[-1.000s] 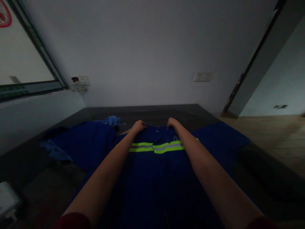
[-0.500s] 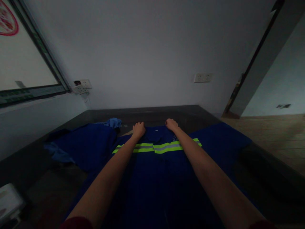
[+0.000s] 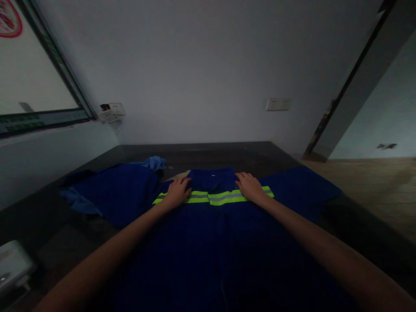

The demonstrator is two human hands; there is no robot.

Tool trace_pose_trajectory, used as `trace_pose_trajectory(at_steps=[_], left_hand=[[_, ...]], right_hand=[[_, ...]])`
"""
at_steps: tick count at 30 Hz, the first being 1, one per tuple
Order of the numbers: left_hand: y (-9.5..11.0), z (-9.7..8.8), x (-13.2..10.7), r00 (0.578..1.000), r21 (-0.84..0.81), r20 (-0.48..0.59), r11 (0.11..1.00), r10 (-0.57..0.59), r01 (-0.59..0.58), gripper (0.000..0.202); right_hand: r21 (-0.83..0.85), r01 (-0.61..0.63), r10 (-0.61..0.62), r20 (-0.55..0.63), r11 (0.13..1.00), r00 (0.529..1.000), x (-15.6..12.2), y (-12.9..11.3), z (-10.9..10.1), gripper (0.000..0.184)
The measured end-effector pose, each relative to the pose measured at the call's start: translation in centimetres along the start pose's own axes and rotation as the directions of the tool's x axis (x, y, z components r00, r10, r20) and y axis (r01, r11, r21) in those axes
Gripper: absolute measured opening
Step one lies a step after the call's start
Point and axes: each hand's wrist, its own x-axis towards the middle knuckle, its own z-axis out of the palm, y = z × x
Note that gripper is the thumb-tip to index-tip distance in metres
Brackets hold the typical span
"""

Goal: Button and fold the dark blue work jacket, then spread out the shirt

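A dark blue work jacket (image 3: 195, 234) lies spread out with its collar (image 3: 212, 175) at the far end. A yellow-green and grey reflective stripe (image 3: 227, 198) crosses its chest. My left hand (image 3: 178, 191) rests on the jacket's left shoulder and chest area, fingers extended and slightly apart, over part of the stripe. On the other side, my right hand (image 3: 249, 186) lies flat near the right shoulder, its fingers pointing towards the collar. Both hands are open and touch the cloth without gripping it. The jacket's lower part fades into shadow.
The dark table (image 3: 195, 151) meets a plain wall with sockets (image 3: 277, 104). A crumpled lighter blue cloth (image 3: 81, 203) shows beneath the blue fabric at left. At the lower left stands a white object (image 3: 14, 264), possibly a machine. Wooden floor (image 3: 373, 182) lies to the right.
Both hands have left the collar's corners and come back towards me and outward, onto the upper chest. Their curled fingers have straightened, and the collar shows more fully.
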Motion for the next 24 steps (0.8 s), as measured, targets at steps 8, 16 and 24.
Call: trace_pose_trajectory(at_steps=[8,16,24], left_hand=[[-7.7,0.4,-1.4,0.969,0.026,0.204,0.991,-0.137,0.135,0.056],[-6.0,2.1,-1.4,0.958,0.055,0.224,0.984,-0.177,0.169,0.055],[-8.3,2.9,4.1,0.956,0.07,0.209,0.978,-0.206,0.196,0.056]], right_hand=[[0.057,-0.194,0.178,0.213,0.979,0.961,1.6,5.9,0.4,0.02],[-0.001,-0.191,0.191,0.081,0.982,0.978,1.2,5.3,2.2,0.018],[-0.095,-0.216,0.205,-0.114,0.972,0.972,5.5,4.6,3.5,0.024]])
